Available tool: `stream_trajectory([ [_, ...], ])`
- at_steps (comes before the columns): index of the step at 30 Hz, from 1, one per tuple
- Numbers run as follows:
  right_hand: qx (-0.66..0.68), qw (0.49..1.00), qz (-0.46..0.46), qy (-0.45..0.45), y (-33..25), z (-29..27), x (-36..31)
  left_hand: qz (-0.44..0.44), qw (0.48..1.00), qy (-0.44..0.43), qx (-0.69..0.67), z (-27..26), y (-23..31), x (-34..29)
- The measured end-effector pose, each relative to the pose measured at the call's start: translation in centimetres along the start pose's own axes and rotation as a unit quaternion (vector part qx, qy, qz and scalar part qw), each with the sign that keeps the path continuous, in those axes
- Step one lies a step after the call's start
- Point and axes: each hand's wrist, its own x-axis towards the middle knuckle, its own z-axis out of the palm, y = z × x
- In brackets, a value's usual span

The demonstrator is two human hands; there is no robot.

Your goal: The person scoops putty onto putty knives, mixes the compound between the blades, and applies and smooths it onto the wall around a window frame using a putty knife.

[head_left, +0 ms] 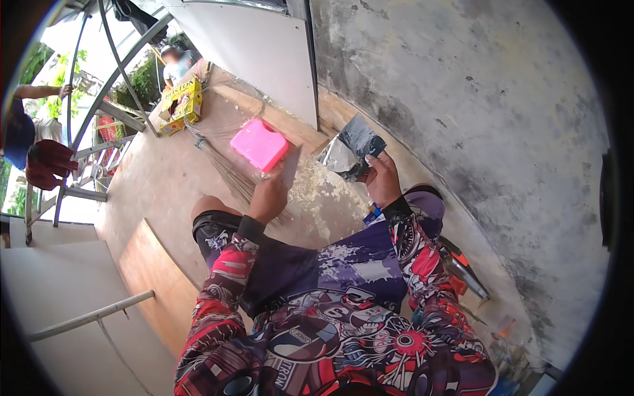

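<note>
My left hand [267, 199] is closed on a thin, flat grey scraper blade [291, 166], which stands up from the fingers. My right hand [382, 179] grips the edge of a dark, flat sheet [364, 136]. Pale putty [341, 158] is smeared over the sheet's near left part. The two held pieces are apart, above the floor between my knees. Just beyond my left hand lies a bright pink plastic case [259, 144]. Pale crumbs and smears [317, 191] are scattered on the floor below my hands.
A broom of thin sticks [228, 168] lies left of the pink case. Farther off are a yellow cardboard box [183, 107] and a person [177, 65]. Another person stands beside a metal frame at far left. A stained wall [475, 99] rises at right; a hand saw [465, 270] lies by it.
</note>
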Motion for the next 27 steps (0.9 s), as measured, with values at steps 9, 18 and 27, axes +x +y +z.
stream_trajectory([
  [9,-0.004,0.999,-0.016,0.048,0.7,-0.9,0.6,-0.208,0.788,0.127,-0.566,-0.6,5.7,-1.3],
  [18,-0.074,0.997,-0.017,0.004,2.4,3.2,-0.9,-0.218,0.722,0.110,-0.648,0.6,5.7,-2.4],
  [27,-0.616,0.750,-0.208,-0.122,4.3,6.2,-3.4,-0.163,0.722,0.167,-0.651,-5.2,5.7,-1.8],
])
